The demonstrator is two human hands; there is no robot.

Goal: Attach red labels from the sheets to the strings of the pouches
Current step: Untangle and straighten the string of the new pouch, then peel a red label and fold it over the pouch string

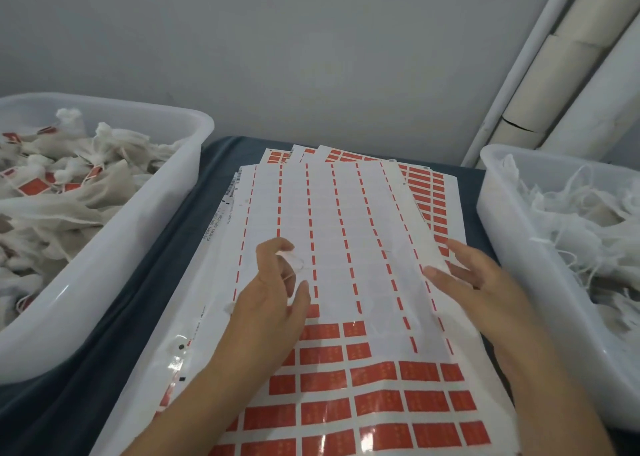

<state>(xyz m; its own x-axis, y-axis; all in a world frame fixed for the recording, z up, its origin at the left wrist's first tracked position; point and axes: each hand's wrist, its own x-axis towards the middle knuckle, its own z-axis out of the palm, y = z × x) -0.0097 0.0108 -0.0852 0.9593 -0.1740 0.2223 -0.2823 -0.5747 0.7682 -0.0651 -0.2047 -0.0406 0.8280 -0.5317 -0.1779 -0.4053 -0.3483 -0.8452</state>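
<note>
Hands apart over label sheets [346, 247]: left hand [273, 303] pinching clear film [294, 261], right hand [474, 282] loose-fingered, gripping nothing.

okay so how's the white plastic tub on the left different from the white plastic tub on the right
The left white plastic tub holds cloth pouches that already carry red labels; the right white plastic tub holds pouches with bare white strings and no red showing. The left tub's contents lie flatter; the right tub's look like a stringy tangle. Both are translucent white, rounded at the corners, and flank the label sheets.
</note>
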